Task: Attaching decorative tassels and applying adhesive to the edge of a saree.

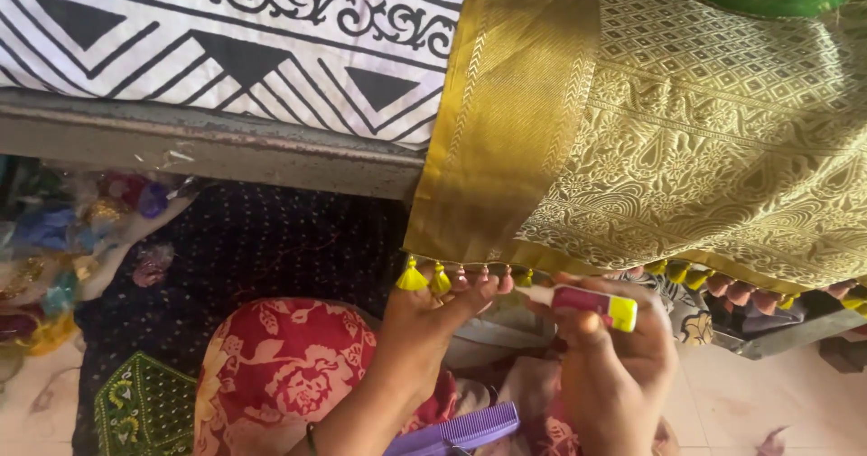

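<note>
Your left hand [432,316] reaches up to the lower edge of the gold cloth [686,140], thumb and fingers pinched narrow on the fringe right by the yellow tassels [424,278]. Your right hand [614,348] is closed around a small tube [587,302] with a pink body and a yellow cap end; its white tip points left, toward the fringe near your left fingers. Tip looks very close to the fringe; can't tell if it touches.

Cloth hangs over the edge of a grey ledge [208,144], patterned weave on the right, plain gold band down the left. A row of yellow and pink tassels [741,289] runs along its bottom hem, off to the right.

Behind the cloth, top left, a black-and-white patterned sheet [226,32] lies on the ledge. Below your wrists: a purple comb [465,429] on your lap, red floral fabric [289,366] to its left. Far left, a clear bag of coloured threads [63,248], blurred. Dark dotted fabric [271,248] sits between that bag and your lap.
</note>
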